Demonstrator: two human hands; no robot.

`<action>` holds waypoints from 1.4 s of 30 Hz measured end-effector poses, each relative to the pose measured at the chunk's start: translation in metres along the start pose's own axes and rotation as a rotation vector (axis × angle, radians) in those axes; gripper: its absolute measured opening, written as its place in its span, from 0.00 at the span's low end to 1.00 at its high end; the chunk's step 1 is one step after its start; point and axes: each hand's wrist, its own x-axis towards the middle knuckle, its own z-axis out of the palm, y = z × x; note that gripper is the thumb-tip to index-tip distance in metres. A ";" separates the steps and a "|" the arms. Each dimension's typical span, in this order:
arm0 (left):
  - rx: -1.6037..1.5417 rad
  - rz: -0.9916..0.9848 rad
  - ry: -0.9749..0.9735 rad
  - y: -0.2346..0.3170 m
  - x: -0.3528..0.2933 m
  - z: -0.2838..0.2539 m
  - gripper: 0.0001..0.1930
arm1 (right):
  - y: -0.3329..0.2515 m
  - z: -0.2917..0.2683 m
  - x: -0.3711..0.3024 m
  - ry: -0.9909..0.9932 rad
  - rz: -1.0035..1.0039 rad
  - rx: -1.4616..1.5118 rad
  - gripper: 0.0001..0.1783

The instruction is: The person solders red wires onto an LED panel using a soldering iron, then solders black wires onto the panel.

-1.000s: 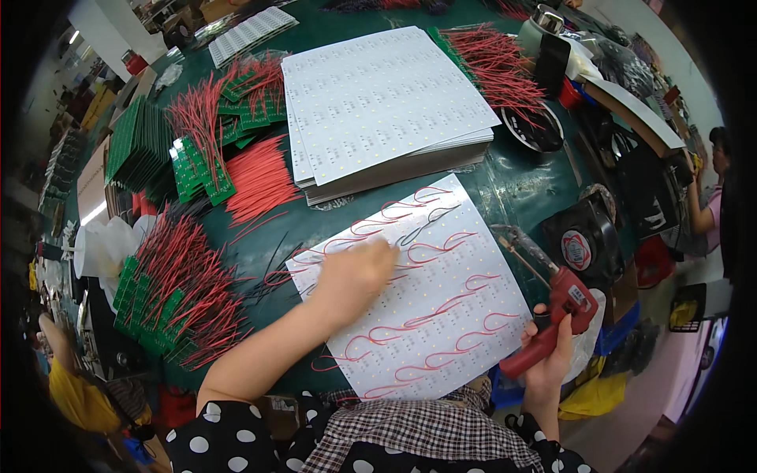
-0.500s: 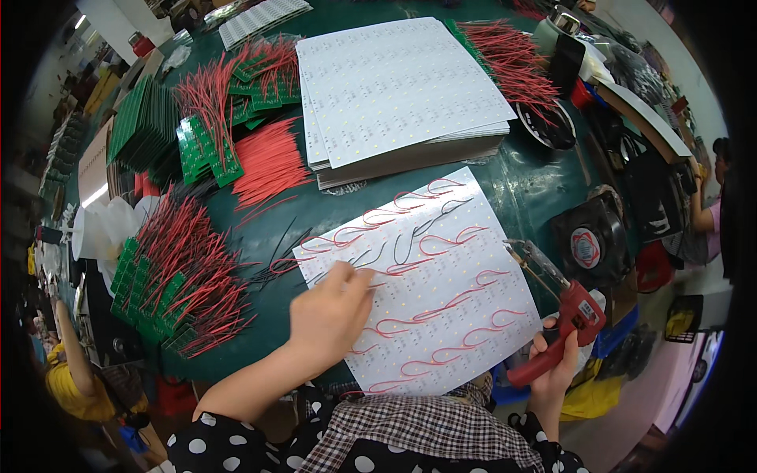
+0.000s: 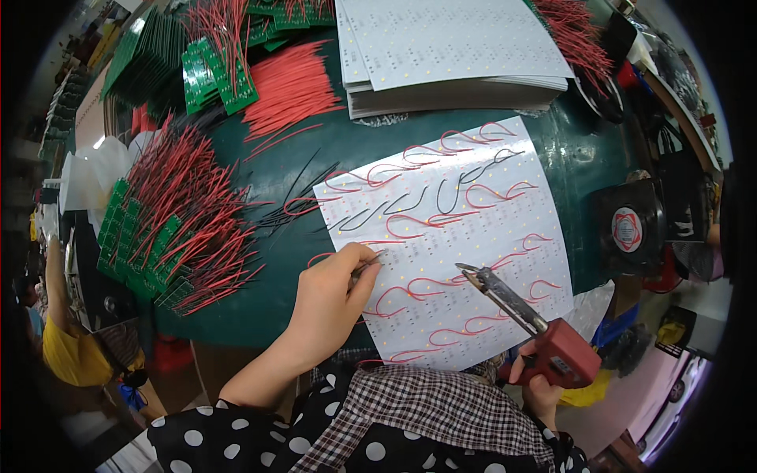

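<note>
My left hand [image 3: 331, 299] is over the left part of a white LED circuit board sheet [image 3: 489, 284], thumb and forefinger pinched on a thin wire whose dark tip barely shows. Looped red wires [image 3: 410, 225] and black wires [image 3: 448, 197] stand in slanting rows across the sheet. My right hand [image 3: 536, 386] grips a red soldering gun [image 3: 564, 355] at the sheet's lower right. Its metal tip points up and left, above the middle of the sheet, apart from my left fingers.
Loose black wires [image 3: 296, 201] lie left of the sheet, beside red-wired green boards [image 3: 158, 244]. Behind are a red wire pile [image 3: 292, 87] and a tall stack of white sheets [image 3: 457, 94]. A black device with a round label [image 3: 628, 229] stands at right.
The soldering gun has swung from the sheet's right edge to over its middle. My left fingers have moved slightly down the sheet to below the black-wire row. The view has shifted.
</note>
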 end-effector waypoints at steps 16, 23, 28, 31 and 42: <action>0.187 0.158 0.197 -0.012 -0.009 0.028 0.06 | 0.011 0.023 0.016 -0.183 0.216 -0.207 0.32; 0.185 0.154 0.192 -0.014 -0.007 0.029 0.07 | 0.011 0.036 0.016 -0.087 0.240 -0.226 0.25; 0.202 0.194 0.197 -0.016 -0.007 0.029 0.08 | 0.016 0.022 0.017 -0.163 0.275 -0.314 0.30; 0.204 0.205 0.200 -0.015 -0.007 0.029 0.08 | 0.020 0.018 0.011 -0.170 0.115 -0.564 0.31; 0.194 0.130 0.172 -0.010 -0.008 0.027 0.06 | 0.015 0.016 0.010 -0.220 0.029 -0.793 0.27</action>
